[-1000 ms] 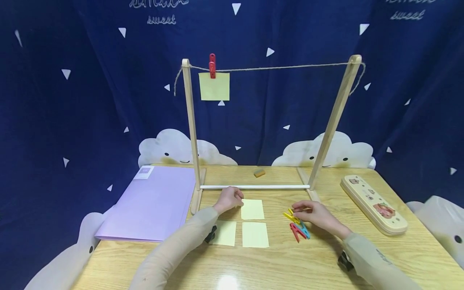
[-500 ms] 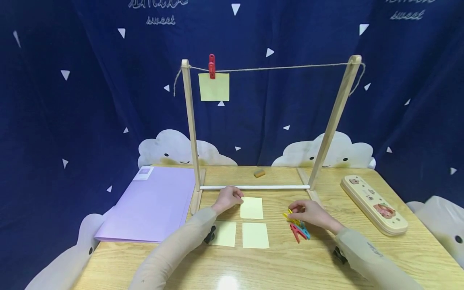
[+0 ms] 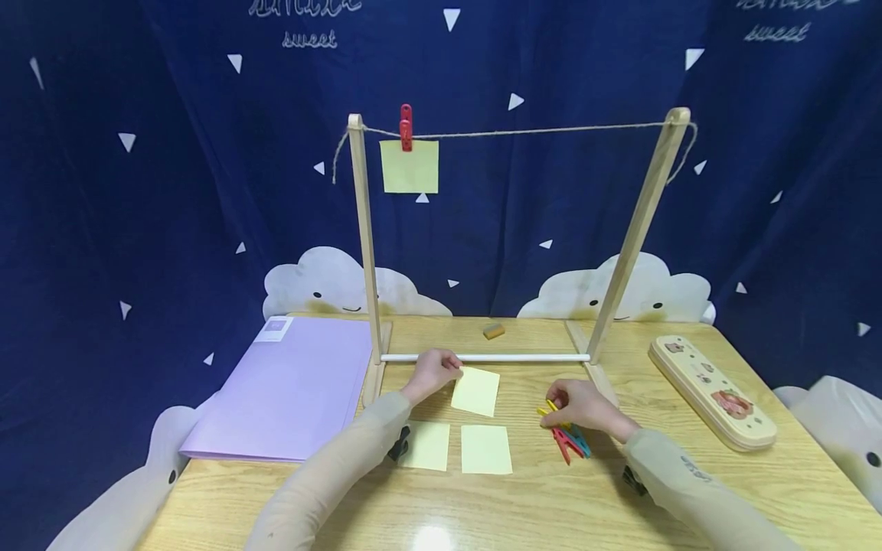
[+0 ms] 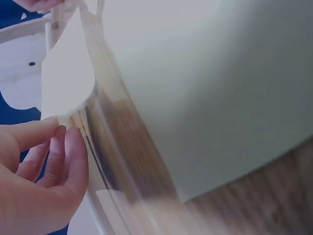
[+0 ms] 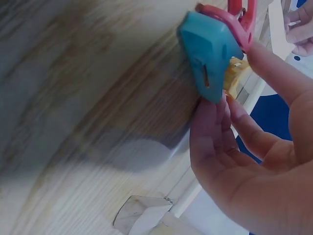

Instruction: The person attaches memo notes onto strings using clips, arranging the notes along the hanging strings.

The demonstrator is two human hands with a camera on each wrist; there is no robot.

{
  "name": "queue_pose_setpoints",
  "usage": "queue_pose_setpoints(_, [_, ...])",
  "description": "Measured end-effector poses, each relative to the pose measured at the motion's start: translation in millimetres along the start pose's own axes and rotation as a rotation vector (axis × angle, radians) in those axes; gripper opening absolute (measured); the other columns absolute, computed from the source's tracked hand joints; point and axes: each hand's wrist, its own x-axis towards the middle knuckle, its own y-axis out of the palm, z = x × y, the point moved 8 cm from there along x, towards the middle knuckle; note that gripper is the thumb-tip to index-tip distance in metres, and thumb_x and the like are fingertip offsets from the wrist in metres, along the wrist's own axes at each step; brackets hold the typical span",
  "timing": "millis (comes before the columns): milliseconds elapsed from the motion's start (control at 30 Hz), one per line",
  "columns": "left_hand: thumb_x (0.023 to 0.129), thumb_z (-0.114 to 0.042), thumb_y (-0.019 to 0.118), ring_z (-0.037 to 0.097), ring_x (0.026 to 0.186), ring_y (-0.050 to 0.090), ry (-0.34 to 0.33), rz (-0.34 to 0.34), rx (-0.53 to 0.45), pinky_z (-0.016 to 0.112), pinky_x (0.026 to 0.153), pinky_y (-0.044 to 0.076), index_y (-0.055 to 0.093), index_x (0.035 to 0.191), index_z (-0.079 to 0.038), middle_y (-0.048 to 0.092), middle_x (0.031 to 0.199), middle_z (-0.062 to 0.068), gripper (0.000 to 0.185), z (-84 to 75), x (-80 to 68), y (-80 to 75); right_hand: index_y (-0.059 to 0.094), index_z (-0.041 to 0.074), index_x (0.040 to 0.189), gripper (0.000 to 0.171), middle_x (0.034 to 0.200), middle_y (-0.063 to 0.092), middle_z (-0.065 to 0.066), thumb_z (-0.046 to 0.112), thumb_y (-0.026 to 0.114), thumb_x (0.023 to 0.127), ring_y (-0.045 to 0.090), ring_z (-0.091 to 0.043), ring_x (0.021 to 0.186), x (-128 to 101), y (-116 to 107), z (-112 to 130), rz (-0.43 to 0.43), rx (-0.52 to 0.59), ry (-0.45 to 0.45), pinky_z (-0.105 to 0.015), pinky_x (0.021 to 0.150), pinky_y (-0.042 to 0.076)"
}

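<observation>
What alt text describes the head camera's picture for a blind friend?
A left hand pinches a yellow note by its corner; the right hand is at a yellow clothespin. Above, a red clothespin holds another note to a string.

Legible: "sweet" in pale script twice on the dark blue curtain (image 3: 482,222), toward its upper left (image 3: 309,39) and upper right (image 3: 776,33); above each, a larger word (image 3: 305,8) is cropped by the head view, the left one probably "smile". Not legible: print on the white label (image 3: 274,327) at the far left corner of the purple folder (image 3: 289,390), by the tabletop's (image 3: 551,505) left edge. Dark lettering (image 3: 696,468) on the right sleeve (image 3: 678,490): too small to read.
</observation>
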Motion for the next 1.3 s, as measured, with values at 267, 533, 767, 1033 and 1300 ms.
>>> queue_pose_setpoints(267, [0.085,0.003,0.067,0.024,0.066,0.066,-0.021,-0.024,-0.086,0.029,0.063,0.060,0.070,0.092,0.005,0.070,0.082,0.018,0.008,-1.4,2.6,-3.5,0.063,0.005,0.089,0.032,0.073,0.056,0.003,0.022,0.085,0.073,0.046,-0.006,0.066,0.3,-0.6,0.4,-0.014,-0.025,-0.003,-0.020,0.061,0.039])
queue_pose_setpoints(533, [0.088,0.003,0.066,0.021,0.064,0.065,-0.021,-0.015,-0.155,0.036,0.064,0.062,0.068,0.094,0.006,0.068,0.081,0.016,0.008,-4.6,4.2,-5.0,0.065,0.003,0.092,0.026,0.070,0.055,0.004,0.019,0.080,0.078,0.047,-0.005,0.064,-0.1,-2.5,1.0,-0.010,-0.028,-0.014,-0.021,0.062,0.041])
queue_pose_setpoints(767, [0.090,-0.002,0.066,0.041,0.077,0.070,-0.001,-0.033,-0.148,0.045,0.071,0.062,0.070,0.094,0.005,0.071,0.085,0.021,0.009,-10.5,2.9,-10.6,0.068,0.001,0.101,0.026,0.070,0.058,0.003,0.019,0.075,0.084,0.047,-0.006,0.064,-2.0,-6.0,2.3,0.008,-0.036,-0.010,-0.022,0.062,0.042])
queue_pose_setpoints(1033, [0.094,-0.006,0.064,0.045,0.084,0.070,0.011,-0.040,-0.177,0.047,0.077,0.062,0.070,0.097,0.004,0.072,0.087,0.022,0.012,-17.0,9.0,-16.1,0.063,0.002,0.098,0.025,0.078,0.060,-0.001,0.015,0.074,0.080,0.049,-0.009,0.068,-4.7,-20.3,12.0,0.000,0.009,-0.033,-0.022,0.061,0.041])
queue_pose_setpoints(1300, [0.093,-0.004,0.064,0.037,0.082,0.072,0.021,-0.089,-0.213,0.045,0.079,0.062,0.070,0.098,0.007,0.074,0.093,0.023,0.013,-32.7,15.2,-27.1,0.058,-0.001,0.097,0.027,0.085,0.062,-0.007,0.013,0.072,0.079,0.054,-0.010,0.071,-3.6,-37.2,20.5,0.002,0.081,-0.039,-0.021,0.059,0.047])
